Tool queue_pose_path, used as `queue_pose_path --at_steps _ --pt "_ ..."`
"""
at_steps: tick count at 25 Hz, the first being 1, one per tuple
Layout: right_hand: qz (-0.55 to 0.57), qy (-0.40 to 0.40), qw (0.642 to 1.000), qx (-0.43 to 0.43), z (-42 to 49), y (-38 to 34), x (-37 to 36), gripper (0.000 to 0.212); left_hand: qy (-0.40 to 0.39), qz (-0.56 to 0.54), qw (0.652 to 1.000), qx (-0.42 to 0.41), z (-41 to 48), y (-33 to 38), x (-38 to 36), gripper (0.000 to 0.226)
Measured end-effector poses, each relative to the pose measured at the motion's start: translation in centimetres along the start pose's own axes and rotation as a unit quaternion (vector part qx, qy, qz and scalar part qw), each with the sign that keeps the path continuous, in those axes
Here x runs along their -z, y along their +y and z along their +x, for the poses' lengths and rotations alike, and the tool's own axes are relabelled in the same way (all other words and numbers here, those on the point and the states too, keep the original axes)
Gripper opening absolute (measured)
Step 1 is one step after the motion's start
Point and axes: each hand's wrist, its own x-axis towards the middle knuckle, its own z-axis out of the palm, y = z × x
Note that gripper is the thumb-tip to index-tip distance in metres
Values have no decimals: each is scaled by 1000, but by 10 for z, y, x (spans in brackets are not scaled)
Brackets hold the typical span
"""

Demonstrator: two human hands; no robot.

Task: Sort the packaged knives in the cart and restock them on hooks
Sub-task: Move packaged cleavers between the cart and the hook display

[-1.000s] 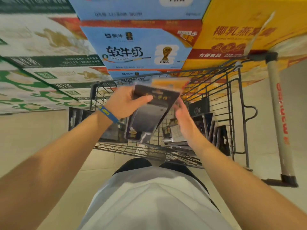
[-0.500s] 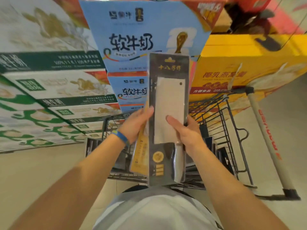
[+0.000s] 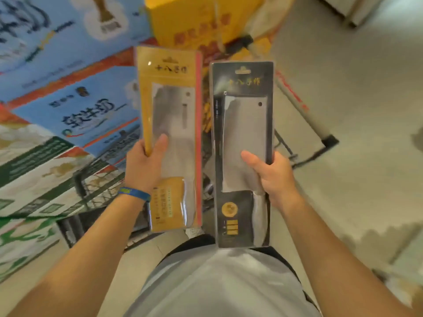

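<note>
While the left hand clamps the yellow cleaver pack by its left edge, thumb across the clear window, the right hand grips the black cleaver pack by its right edge. Both packs stand upright, side by side, just apart, above the wire cart. Blue and green cartons are stacked at left
</note>
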Motion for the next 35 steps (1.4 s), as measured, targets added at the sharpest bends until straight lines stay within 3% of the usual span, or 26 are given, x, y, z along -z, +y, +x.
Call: queue_pose_path --at_steps 4,11,17,21,24,29,35 --pt "59 180 982 -18 -35 12 75 58 -74 -30 995 -61 -31 44 -63 42" --pt "108 412 903 -61 -150 56 230 82 -232 22 955 -182 -134 97 -198 43" --pt "145 554 818 -63 -302 113 352 42 -323 102 920 -197 -272 118 -324 66" --pt "179 645 736 -102 -377 136 404 73 -408 129 861 -275 -359 148 -386 73" --pt "185 689 694 -94 -414 145 433 68 -475 109 814 -316 -419 175 -433 73" --pt "202 756 615 -99 -450 161 466 65 -579 106 741 -323 -501 188 -511 52" --pt "259 810 517 -97 -443 182 510 46 -659 146 629 -385 -570 198 -626 55"
